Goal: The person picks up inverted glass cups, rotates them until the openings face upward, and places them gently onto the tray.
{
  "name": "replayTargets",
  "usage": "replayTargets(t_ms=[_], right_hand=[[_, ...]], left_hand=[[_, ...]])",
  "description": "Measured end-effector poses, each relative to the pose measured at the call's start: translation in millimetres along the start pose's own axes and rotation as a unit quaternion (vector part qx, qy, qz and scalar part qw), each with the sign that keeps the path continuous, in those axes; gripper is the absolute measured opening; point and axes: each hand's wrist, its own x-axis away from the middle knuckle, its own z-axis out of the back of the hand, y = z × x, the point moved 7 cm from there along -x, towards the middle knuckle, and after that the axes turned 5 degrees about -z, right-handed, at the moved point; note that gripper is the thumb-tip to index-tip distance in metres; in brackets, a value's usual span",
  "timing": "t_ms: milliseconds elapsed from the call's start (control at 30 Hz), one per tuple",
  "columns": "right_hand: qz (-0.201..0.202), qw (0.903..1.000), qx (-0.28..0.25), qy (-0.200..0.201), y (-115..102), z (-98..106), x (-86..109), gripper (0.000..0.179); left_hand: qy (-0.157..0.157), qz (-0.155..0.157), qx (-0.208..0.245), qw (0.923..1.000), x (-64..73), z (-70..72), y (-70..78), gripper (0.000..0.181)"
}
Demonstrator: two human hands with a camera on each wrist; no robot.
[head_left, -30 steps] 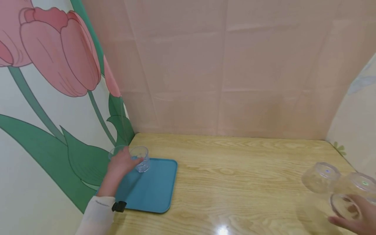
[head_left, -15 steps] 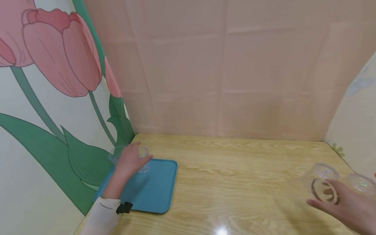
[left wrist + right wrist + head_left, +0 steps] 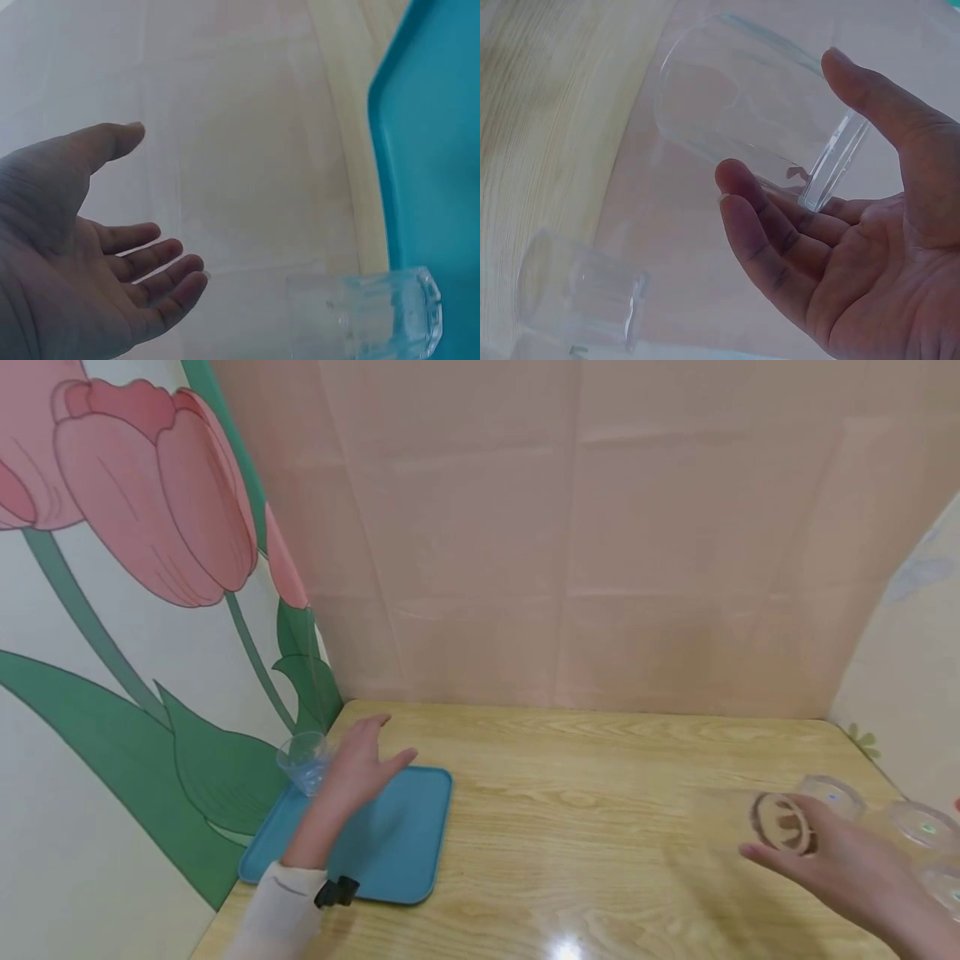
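Note:
My right hand (image 3: pixel 840 852) grips a clear cup (image 3: pixel 735 97) between thumb and fingers, above the wooden table's right side. Its thick base sits near the palm in the right wrist view, and the cup lies tilted. Over the blue tray (image 3: pixel 405 868) hovers my left hand (image 3: pixel 356 772), palm turned inward, fingers and thumb spread with nothing in them. A clear cup (image 3: pixel 302 762) stands at the tray's back left corner. The left hand blocks the spot beside it in the head view. One clear cup (image 3: pixel 375 315) also shows below the fingers in the left wrist view.
Upside-down clear cups stand at the right: one (image 3: pixel 831 795) behind the right hand, another (image 3: pixel 924 823) beside it and a third (image 3: pixel 943 887) nearer the edge. A tulip-painted wall (image 3: pixel 150 502) borders the left, and a pink cloth (image 3: pixel 570 527) hangs behind the table (image 3: pixel 562 827).
My right hand has carried its cup leftward from among the upside-down cups. My left hand has moved right, away from the tray's cups, with its fingers spreading wider.

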Motion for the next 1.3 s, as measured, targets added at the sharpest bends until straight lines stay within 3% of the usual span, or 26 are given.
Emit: replayTargets(t_ms=[333, 600, 800, 1100, 1300], right_hand=[[0.003, 0.999, -0.043, 0.012, -18, -2, -6.3, 0.092], [0.019, 0.9945, -0.096, 0.04, -37, -2, -8.8, 0.072], [0.023, 0.992, -0.114, 0.05, -51, -3, -9.1, 0.075], [0.018, 0.9851, -0.169, 0.027, -71, -9, -8.1, 0.086], [0.031, 0.9782, -0.2, 0.045, -84, -9, -7.1, 0.088]], left_hand=[[0.004, -0.046, 0.054, 0.9975, 4.6, -11.8, 24.6, 0.074], [0.0, -0.067, 0.121, 0.9905, 11.4, -18.6, 43.6, 0.07], [-0.006, -0.076, 0.151, 0.9856, 15.7, -27.2, 54.1, 0.069], [-0.02, -0.095, 0.199, 0.9752, 19.5, -39.5, 65.5, 0.068], [-0.034, -0.1, 0.204, 0.9734, 20.3, -45.0, 74.2, 0.07]])
